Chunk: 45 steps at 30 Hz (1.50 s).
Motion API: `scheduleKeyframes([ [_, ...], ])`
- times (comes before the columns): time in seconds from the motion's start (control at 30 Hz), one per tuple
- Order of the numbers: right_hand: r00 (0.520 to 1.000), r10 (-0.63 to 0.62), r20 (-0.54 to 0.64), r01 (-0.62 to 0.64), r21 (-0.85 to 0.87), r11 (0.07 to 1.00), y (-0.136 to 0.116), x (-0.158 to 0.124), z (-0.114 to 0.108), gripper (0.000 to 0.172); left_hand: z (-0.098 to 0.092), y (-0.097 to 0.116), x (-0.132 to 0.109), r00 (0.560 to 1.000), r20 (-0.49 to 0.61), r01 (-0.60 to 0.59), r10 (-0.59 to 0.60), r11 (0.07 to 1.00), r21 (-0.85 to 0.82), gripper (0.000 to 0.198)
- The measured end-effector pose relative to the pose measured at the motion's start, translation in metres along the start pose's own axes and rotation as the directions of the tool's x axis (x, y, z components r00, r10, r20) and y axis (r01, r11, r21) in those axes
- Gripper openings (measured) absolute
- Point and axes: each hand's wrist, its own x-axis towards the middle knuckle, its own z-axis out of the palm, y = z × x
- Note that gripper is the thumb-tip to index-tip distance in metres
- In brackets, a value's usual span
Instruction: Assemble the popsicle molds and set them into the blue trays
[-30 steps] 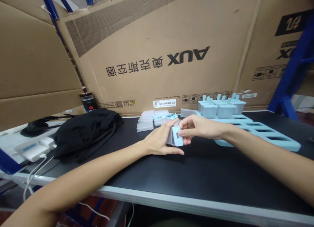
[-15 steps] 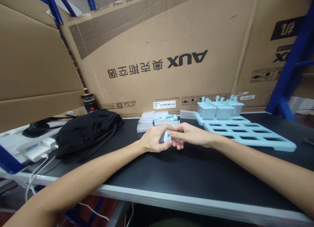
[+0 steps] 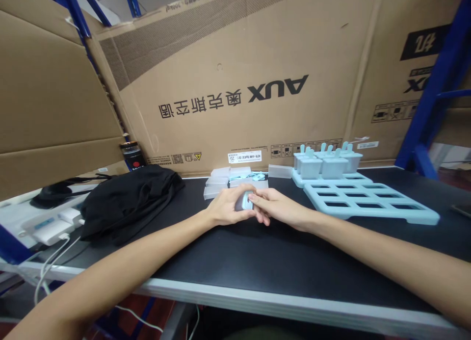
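My left hand [image 3: 225, 206] is wrapped round a translucent ice pop mold [image 3: 240, 202], tilted sideways over the middle of the black table. A light blue lid [image 3: 248, 201] covers the mold's end that faces right. The thumb of my right hand [image 3: 277, 208] presses on this lid, its other fingers curled beneath; the lid's stick is mostly hidden. Just behind my hands lie several clear, uncapped molds [image 3: 217, 181] and a small pile of light blue lids with sticks [image 3: 257, 176].
Several capped molds [image 3: 333, 168] stand in a light blue rack at the back right. Before it lies a second rack [image 3: 368, 202] with bare slots. A black cloth [image 3: 128, 197] and white power strip [image 3: 51, 229] occupy the left. Cardboard [image 3: 235, 124] walls the back.
The mold's lid has turned slightly in my hands, with my right thumb now pressed against its face. The whole view has shifted a little.
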Motion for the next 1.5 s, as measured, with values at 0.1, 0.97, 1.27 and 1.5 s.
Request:
scheduleKeyframes([
  [0.1, 0.999, -0.042, -0.027, 0.037, -0.156, 0.987, 0.003, -0.001, 0.003, 0.044, 0.000, -0.001, 0.000, 1.000, 0.002, -0.010, 0.010, 1.000, -0.008, 0.061],
  [0.97, 0.992, 0.125, -0.027, -0.128, -0.137, 0.982, 0.006, 0.004, 0.014, 0.041, 0.000, -0.004, -0.002, 1.000, 0.024, -0.007, 0.004, 0.994, 0.108, 0.049],
  [1.27, 0.962, -0.255, -0.096, 0.085, -0.784, 0.615, 0.000, 0.000, -0.038, 0.015, 0.003, 0.003, 0.004, 0.999, -0.008, 0.053, -0.053, 0.980, 0.190, 0.035],
  [1.5, 0.988, -0.092, 0.127, 0.155, -0.883, 0.443, 0.013, 0.005, -0.054, 0.017, 0.003, -0.004, 0.000, 0.992, 0.128, 0.016, -0.012, 0.999, -0.030, 0.045],
])
